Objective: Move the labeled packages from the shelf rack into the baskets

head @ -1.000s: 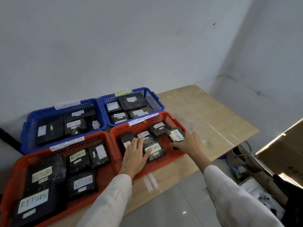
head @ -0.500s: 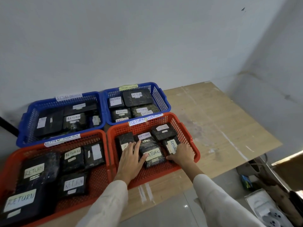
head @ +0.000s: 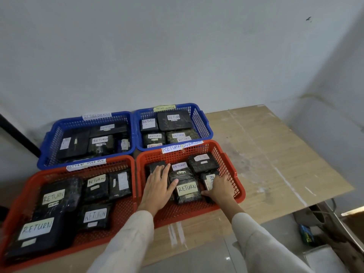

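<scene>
On the board [head: 275, 154], the far-left basket [head: 55, 138] and far-right basket [head: 199, 123] are set behind the near-left basket [head: 122, 217] and near-right basket [head: 230, 174]; packages [head: 175, 121] are laid in each.

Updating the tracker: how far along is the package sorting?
Done: the left blue basket, right blue basket, left red basket and right red basket all hold black RETURN packages. In hand: the left hand rests flat on packages in the right red basket; the right hand grips a labeled package by its right wall. Left: the shelf rack is out of view, so the remaining count cannot be told.
</scene>
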